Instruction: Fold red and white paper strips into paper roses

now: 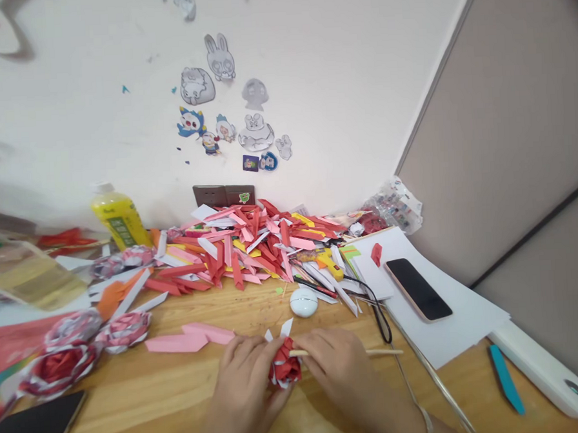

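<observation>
A red and white folded-paper flower (286,364) is held low over the front of the wooden table. My left hand (251,373) is closed around its left side, with white paper tips sticking up beyond the fingers. In my right hand (333,363) a thin wooden stick (383,352) is gripped. Its left end touches or overlaps the flower's face, and the other end juts out to the right. To the left of my left hand lie two pink folded strips (179,342). A white rounded case (304,302) sits just beyond my hands.
Folded paper strips (251,238) are heaped along the wall. Finished paper flowers (59,367) and a yellow-labelled bottle (119,216) stand left. Rightward are a yellow glue gun (331,266) with black cord, a phone (419,288) on white paper (450,334), and a teal strip (505,379).
</observation>
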`<action>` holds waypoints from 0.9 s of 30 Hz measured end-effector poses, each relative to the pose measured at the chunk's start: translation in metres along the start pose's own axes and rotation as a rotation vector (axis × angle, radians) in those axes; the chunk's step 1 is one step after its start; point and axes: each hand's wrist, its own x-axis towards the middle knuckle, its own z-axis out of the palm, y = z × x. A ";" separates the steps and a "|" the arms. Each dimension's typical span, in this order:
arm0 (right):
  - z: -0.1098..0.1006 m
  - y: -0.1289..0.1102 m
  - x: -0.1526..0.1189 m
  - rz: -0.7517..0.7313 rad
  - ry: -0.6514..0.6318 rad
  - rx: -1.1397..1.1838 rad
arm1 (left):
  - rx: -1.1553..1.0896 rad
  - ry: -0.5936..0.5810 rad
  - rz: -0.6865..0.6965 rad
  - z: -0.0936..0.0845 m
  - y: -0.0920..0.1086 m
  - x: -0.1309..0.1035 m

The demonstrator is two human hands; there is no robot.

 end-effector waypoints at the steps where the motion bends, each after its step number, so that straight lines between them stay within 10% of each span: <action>1: 0.000 0.000 0.000 -0.004 0.000 -0.006 | -0.001 -0.003 -0.001 0.000 0.000 0.000; 27: 0.000 0.003 -0.002 0.046 -0.028 -0.021 | -0.026 -0.029 0.005 0.000 0.000 0.000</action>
